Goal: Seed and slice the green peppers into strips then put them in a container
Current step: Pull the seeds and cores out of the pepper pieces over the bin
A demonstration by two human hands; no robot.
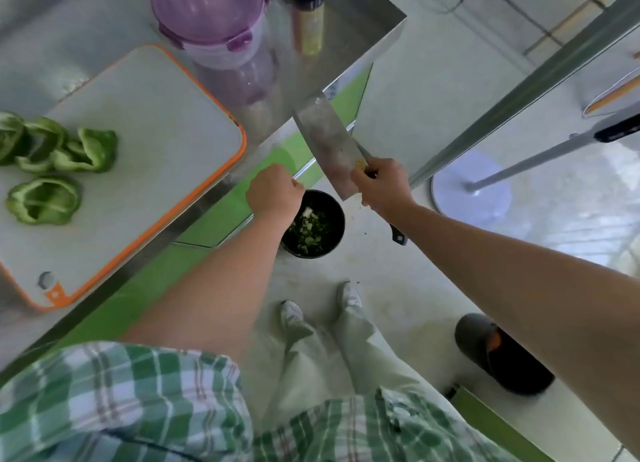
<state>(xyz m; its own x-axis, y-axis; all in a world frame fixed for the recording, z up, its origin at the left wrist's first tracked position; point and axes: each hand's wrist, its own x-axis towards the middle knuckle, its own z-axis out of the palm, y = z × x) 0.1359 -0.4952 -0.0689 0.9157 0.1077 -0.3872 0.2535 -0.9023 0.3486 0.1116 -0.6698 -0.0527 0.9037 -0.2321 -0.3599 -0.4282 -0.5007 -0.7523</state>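
Observation:
Opened green pepper pieces lie on the left of a white cutting board with an orange rim; one more piece sits nearer me. My right hand grips a cleaver by its handle, blade pointing up and away, off the counter's edge. My left hand is curled just left of the blade, above a black bin on the floor that holds green and white scraps. I cannot tell whether the left fingers hold anything. A clear container with a purple lid stands behind the board.
A dark bottle with a yellow label stands at the counter's far corner. The steel counter edge runs diagonally. On the floor are my feet, a dark round object and a white stand base.

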